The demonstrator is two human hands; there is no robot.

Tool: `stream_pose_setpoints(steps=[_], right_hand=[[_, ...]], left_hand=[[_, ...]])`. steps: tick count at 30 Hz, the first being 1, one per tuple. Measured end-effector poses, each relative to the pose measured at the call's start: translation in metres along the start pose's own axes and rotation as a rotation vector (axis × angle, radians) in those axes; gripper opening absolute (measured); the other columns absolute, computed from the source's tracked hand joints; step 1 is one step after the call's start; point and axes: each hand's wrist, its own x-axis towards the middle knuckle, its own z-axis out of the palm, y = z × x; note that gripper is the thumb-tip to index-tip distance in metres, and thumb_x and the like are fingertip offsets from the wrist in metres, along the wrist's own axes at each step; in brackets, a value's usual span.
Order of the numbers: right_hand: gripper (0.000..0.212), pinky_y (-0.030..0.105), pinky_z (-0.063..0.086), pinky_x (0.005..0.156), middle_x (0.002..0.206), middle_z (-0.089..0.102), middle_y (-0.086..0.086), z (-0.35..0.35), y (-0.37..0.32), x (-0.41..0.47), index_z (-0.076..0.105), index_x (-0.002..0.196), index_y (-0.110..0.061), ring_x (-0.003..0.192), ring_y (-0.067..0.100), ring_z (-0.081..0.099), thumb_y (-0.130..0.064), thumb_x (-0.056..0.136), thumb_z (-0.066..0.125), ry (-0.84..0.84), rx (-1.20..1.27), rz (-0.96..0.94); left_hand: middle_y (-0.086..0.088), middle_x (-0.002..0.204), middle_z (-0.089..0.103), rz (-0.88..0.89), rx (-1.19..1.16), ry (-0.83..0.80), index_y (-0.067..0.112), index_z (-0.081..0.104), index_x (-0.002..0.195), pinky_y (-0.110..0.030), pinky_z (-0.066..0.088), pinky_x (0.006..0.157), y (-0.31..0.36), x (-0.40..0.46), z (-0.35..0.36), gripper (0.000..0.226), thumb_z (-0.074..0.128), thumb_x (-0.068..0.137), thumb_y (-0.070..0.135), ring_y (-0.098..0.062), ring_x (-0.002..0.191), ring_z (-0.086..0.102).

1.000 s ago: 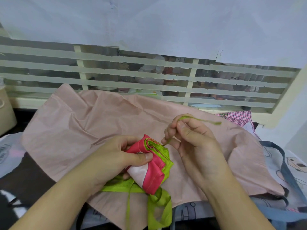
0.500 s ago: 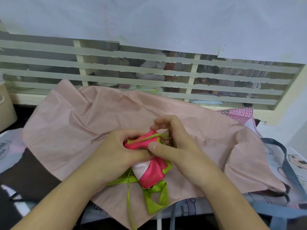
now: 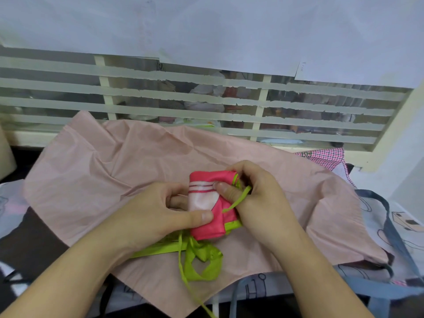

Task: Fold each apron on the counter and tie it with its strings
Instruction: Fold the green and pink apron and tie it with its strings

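Observation:
A folded pink apron bundle [image 3: 207,203] with a white striped patch sits between both hands above a spread pale pink apron [image 3: 110,180]. My left hand [image 3: 160,212] grips the bundle's left side, its thumb pressed on the lower front. My right hand [image 3: 254,196] holds the right side, thumb on the white patch, with a thin lime-green string [image 3: 238,200] running across its fingers. More green straps [image 3: 202,260] hang loose below the bundle.
A grey-blue printed apron [image 3: 394,228] lies at the right, and a red-checked cloth [image 3: 325,157] sits behind it. A taped, louvred window [image 3: 206,106] runs along the back. A beige container [image 3: 5,157] stands at the far left.
The bundle has been turned so its white striped face is up. My right hand came down from holding the string high and now grips the bundle's right side.

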Motion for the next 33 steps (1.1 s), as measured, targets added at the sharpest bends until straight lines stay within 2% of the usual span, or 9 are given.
stream_pose_setpoints(steps=[2, 4, 11, 17, 23, 26, 29, 31, 33], right_hand=[[0.009, 0.015, 0.047, 0.062, 0.075, 0.070, -0.009, -0.003, 0.000, 0.001, 0.068, 0.094, -0.015, 0.066, 0.000, 0.063, -0.012, 0.093, 0.076, 0.045, -0.010, -0.012], [0.010, 0.012, 0.045, 0.060, 0.073, 0.069, -0.013, -0.004, 0.001, 0.001, 0.066, 0.093, -0.016, 0.064, 0.000, 0.063, -0.011, 0.094, 0.074, 0.071, -0.040, -0.011], [0.017, 0.014, 0.044, 0.057, 0.070, 0.067, -0.017, -0.006, 0.004, 0.003, 0.061, 0.090, -0.022, 0.063, 0.000, 0.062, -0.011, 0.094, 0.074, 0.091, -0.130, 0.044], [0.024, 0.029, 0.047, 0.057, 0.066, 0.063, -0.002, 0.004, 0.007, 0.000, 0.059, 0.080, -0.022, 0.059, 0.010, 0.055, -0.021, 0.080, 0.082, 0.089, -0.334, -0.049], [0.027, 0.041, 0.044, 0.049, 0.066, 0.055, -0.002, 0.016, 0.011, -0.003, 0.056, 0.078, -0.017, 0.059, 0.013, 0.046, -0.024, 0.054, 0.067, -0.040, -0.213, 0.082], [0.024, 0.044, 0.044, 0.051, 0.068, 0.054, -0.003, 0.017, 0.012, -0.003, 0.056, 0.079, -0.017, 0.060, 0.011, 0.046, -0.015, 0.062, 0.072, -0.036, -0.176, 0.122], [0.029, 0.032, 0.046, 0.052, 0.069, 0.061, -0.007, 0.020, 0.008, -0.005, 0.064, 0.090, -0.015, 0.060, 0.006, 0.056, -0.019, 0.065, 0.078, -0.045, 0.013, 0.218], [0.030, 0.024, 0.038, 0.049, 0.069, 0.062, -0.005, 0.023, 0.007, -0.005, 0.064, 0.094, -0.009, 0.056, 0.008, 0.055, -0.013, 0.065, 0.070, -0.104, 0.384, 0.311], [0.035, 0.027, 0.021, 0.051, 0.075, 0.056, 0.004, 0.024, 0.004, -0.004, 0.060, 0.101, -0.001, 0.054, 0.011, 0.038, -0.004, 0.066, 0.058, -0.169, 0.806, 0.387]], left_hand=[[-0.013, 0.088, 0.076, -0.045, 0.063, 0.022, 0.009, 0.081, 0.104, -0.017, 0.044, 0.050, 0.002, -0.001, -0.003, 0.028, 0.088, 0.081, 0.024, -0.016, 0.061, 0.063], [-0.011, 0.069, 0.063, -0.045, 0.177, 0.067, 0.010, 0.081, 0.088, -0.020, 0.031, 0.045, -0.001, 0.000, -0.009, 0.026, 0.085, 0.083, 0.035, -0.017, 0.051, 0.044], [-0.004, 0.054, 0.048, 0.019, 0.053, 0.033, 0.011, 0.076, 0.071, -0.016, 0.036, 0.047, 0.002, 0.000, -0.015, 0.027, 0.080, 0.082, 0.036, -0.013, 0.050, 0.040], [-0.015, 0.073, 0.067, 0.294, 0.071, -0.015, 0.010, 0.079, 0.078, -0.027, 0.049, 0.075, -0.001, -0.003, -0.007, 0.031, 0.075, 0.080, 0.042, -0.019, 0.073, 0.060], [-0.002, 0.089, 0.066, 0.378, 0.148, -0.052, 0.011, 0.082, 0.085, -0.022, 0.046, 0.074, -0.005, -0.002, 0.012, 0.025, 0.076, 0.086, 0.035, -0.014, 0.081, 0.060], [-0.004, 0.097, 0.071, 0.373, 0.100, -0.015, 0.009, 0.082, 0.084, -0.022, 0.051, 0.083, -0.006, 0.000, 0.017, 0.018, 0.078, 0.089, 0.025, -0.016, 0.092, 0.067], [-0.010, 0.093, 0.076, 0.324, -0.005, 0.090, 0.008, 0.081, 0.085, -0.023, 0.055, 0.080, -0.006, 0.000, 0.022, 0.013, 0.079, 0.089, 0.021, -0.016, 0.089, 0.069], [-0.020, 0.091, 0.074, 0.265, -0.109, 0.139, 0.006, 0.080, 0.089, -0.034, 0.062, 0.081, -0.005, -0.001, 0.022, 0.015, 0.080, 0.086, 0.021, -0.026, 0.088, 0.073], [-0.037, 0.091, 0.065, 0.218, -0.204, 0.170, 0.002, 0.078, 0.092, -0.053, 0.064, 0.083, -0.002, -0.002, 0.019, 0.020, 0.078, 0.087, 0.021, -0.047, 0.086, 0.074]])
